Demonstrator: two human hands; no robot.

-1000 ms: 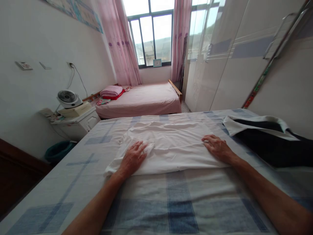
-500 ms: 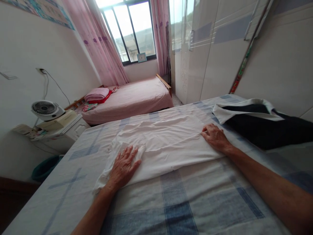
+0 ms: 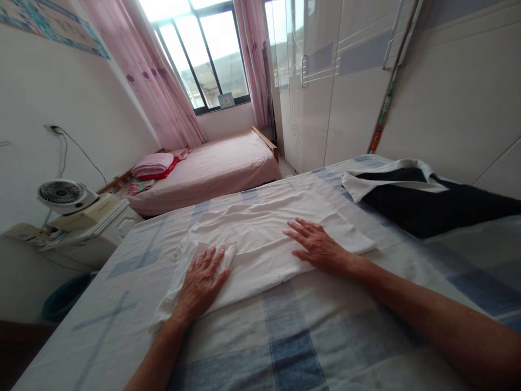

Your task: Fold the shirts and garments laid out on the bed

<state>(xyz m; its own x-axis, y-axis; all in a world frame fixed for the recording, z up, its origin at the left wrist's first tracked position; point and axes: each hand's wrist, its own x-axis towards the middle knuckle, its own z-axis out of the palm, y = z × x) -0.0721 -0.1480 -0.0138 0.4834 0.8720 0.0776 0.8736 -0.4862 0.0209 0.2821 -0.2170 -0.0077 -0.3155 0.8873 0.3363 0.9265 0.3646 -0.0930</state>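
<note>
both hands [image 3: 260, 266] lie flat on white cloth [image 3: 260, 231].

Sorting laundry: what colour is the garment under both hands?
White garment, plain, clearest in the head view.

Right hand [image 3: 319, 250] slid left, from the white cloth's [image 3: 260, 233] right edge toward its middle. Palm stays flat.

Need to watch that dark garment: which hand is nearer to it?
Right. The right hand lies flat on the white cloth, just short of the dark garment. The left hand presses the cloth's far left end.
</note>
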